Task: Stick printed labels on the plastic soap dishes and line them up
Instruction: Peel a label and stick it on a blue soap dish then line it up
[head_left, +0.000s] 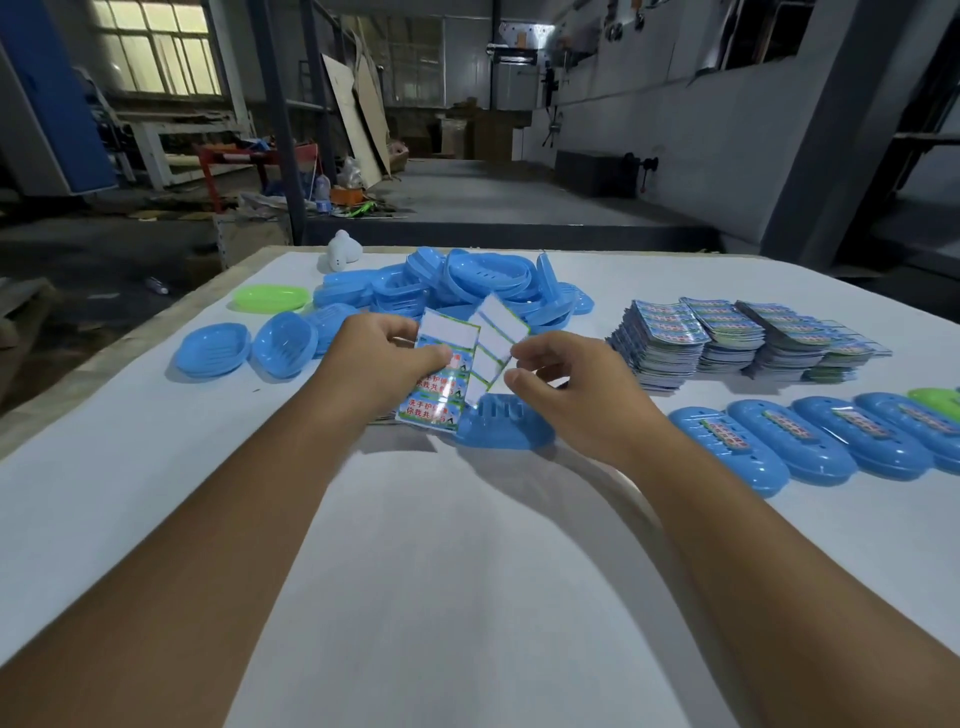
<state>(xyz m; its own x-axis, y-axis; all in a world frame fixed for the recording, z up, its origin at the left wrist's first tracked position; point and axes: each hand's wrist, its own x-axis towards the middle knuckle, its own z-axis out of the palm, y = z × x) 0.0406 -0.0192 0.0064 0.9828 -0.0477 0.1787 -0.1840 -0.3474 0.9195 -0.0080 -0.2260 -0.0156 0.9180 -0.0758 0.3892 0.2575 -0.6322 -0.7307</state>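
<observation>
My left hand (382, 358) pinches a printed label sheet (441, 379) by its upper left, holding it above the white table. My right hand (566, 384) is beside it, its fingers curled at a second, mostly blank backing sheet (498, 340) that stands up behind the first. A blue soap dish (506, 428) lies upside down on the table just below both hands. To the right, a row of blue dishes with labels (763, 449) stretches toward the table's right edge.
A heap of unlabelled blue dishes (467, 283) lies at the back, with loose blue dishes (213, 348) and a green dish (270, 298) to the left. Stacks of label sheets (727, 338) sit at the back right. A white object (343, 251) stands near the far edge.
</observation>
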